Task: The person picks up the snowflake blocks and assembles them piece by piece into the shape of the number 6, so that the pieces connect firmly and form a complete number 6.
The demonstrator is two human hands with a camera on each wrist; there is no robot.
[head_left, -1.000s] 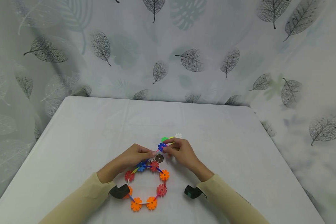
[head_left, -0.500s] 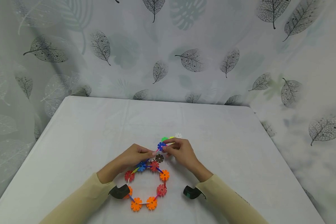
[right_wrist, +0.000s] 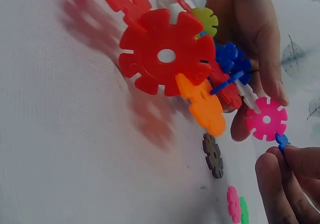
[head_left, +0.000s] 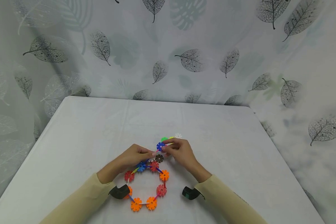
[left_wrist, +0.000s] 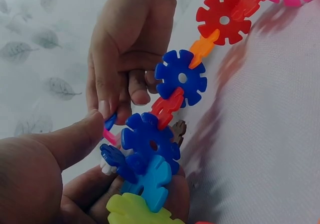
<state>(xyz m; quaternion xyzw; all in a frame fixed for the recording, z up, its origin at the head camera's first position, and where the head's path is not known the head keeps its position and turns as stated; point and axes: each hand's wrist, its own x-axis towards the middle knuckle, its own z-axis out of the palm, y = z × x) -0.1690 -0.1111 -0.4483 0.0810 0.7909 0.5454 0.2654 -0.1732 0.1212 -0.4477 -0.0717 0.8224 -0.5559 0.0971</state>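
Observation:
Notched plastic discs form a chain whose lower part is a ring lying on the white table, with an orange disc [head_left: 136,204] at its near side. My left hand [head_left: 135,154] pinches a pink disc [right_wrist: 266,119] at the chain's upper end, and other linked discs rest across its fingers. From the right, my right hand [head_left: 182,152] pinches a blue disc [head_left: 160,146] between thumb and fingers. That disc's edge [right_wrist: 282,141] meets the pink disc's rim; how deep the slots engage cannot be made out. A red disc [right_wrist: 166,54] belongs to the ring.
A loose brown disc [head_left: 159,158] lies just beyond the ring. Behind the right hand are a green disc [head_left: 164,139], a yellow disc [head_left: 171,137] and a white disc [head_left: 178,135]. A leaf-patterned curtain [head_left: 168,62] surrounds the table [head_left: 226,133].
The right hand and its blue disc have shifted very slightly left, toward the left hand. The left hand and the ring look unchanged.

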